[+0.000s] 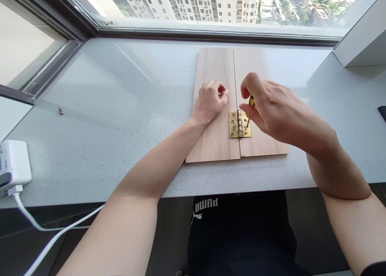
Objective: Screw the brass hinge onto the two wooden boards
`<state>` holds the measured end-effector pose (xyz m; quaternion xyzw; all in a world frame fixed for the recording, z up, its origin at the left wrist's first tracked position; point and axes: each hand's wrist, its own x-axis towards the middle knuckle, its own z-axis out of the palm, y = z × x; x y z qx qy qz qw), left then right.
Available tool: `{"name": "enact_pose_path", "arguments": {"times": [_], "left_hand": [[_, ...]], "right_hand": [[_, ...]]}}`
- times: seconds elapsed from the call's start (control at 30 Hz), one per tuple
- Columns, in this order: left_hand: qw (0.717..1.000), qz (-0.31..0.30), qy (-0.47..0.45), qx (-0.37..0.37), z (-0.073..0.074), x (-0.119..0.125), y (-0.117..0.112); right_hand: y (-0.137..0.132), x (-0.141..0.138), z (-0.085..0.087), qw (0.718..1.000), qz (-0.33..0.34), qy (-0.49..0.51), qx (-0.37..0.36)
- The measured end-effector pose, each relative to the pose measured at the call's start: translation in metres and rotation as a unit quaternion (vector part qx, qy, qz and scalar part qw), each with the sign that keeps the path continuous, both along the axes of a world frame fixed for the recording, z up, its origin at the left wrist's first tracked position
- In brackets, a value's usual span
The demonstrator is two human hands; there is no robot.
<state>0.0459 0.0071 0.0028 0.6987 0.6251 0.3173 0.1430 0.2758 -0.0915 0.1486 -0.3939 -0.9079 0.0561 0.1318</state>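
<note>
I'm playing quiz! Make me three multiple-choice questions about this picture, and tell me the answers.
1. Where is the brass hinge?
A) Across the gap between two wooden boards
B) On the window glass
C) Beside the white charger

2. What colours is the screwdriver handle in the right hand?
A) Red and white
B) Yellow and black
C) All green

3. How does the hinge lie?
A) Folded shut
B) Standing up
C) Opened flat

Answers:
1 A, one leaf sits on each board.
2 B, the stripes show between the fingers.
3 C, both leaves lie flat.
</note>
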Motion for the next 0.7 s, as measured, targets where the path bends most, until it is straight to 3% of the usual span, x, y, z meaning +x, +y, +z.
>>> {"name": "enact_pose_path", "arguments": {"times": [0.07, 0.33, 0.43, 0.6, 0.7], "left_hand": [[1.0, 0.001, 0.001, 0.008, 0.0, 0.0, -0.001], [1.0, 0.007, -0.008, 0.016, -0.006, -0.002, 0.004], [1.0, 0.008, -0.007, 0.023, -0.009, -0.002, 0.005], [0.999, 0.004, -0.006, 0.032, -0.009, -0.002, 0.005], [1.0, 0.006, -0.008, 0.025, -0.006, 0.0, 0.003]], "right_hand": [[-0.003, 0.001, 0.002, 1.0, 0.005, 0.001, -0.004], [0.0, -0.004, -0.006, 0.992, -0.12, -0.011, 0.037], [-0.001, -0.003, -0.001, 0.994, -0.106, -0.032, 0.005], [-0.005, 0.005, 0.005, 1.0, -0.02, -0.012, 0.0], [-0.004, 0.005, 0.002, 0.999, -0.036, 0.0, 0.018]]}}
